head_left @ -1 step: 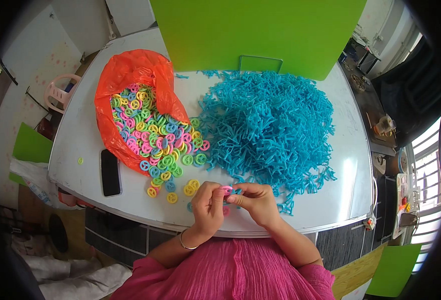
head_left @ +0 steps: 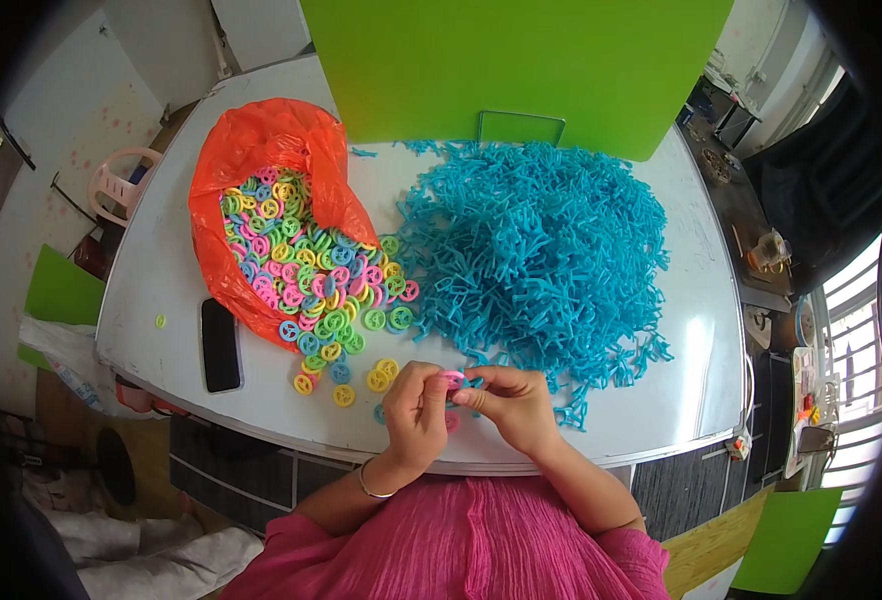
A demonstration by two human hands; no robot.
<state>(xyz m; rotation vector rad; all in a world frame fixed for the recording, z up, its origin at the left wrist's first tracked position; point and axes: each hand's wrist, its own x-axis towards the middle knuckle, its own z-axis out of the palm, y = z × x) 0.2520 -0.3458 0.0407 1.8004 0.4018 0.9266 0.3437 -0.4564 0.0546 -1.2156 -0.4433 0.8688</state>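
Observation:
Near the table's front edge, my left hand (head_left: 417,412) pinches a small pink plastic wheel (head_left: 452,378). My right hand (head_left: 512,400) meets it from the other side, thumb and forefinger closed on a small blue plastic piece (head_left: 474,382) that touches the wheel; the fingers hide most of it. Another pink wheel (head_left: 452,423) lies on the table below my fingers. Left of my hands, a red plastic bag (head_left: 223,150) spills many wheels (head_left: 306,275) in pink, yellow, green and blue. Beyond my right hand rises a large heap of blue forked plastic pieces (head_left: 551,250).
A dark phone (head_left: 222,345) lies on the white table (head_left: 151,270), left of the loose wheels. At the back stands a bright green panel (head_left: 511,60) with a thin wire handle. Several yellow wheels (head_left: 382,374) sit close to my left hand. A pink plastic chair (head_left: 113,185) is beyond the left edge.

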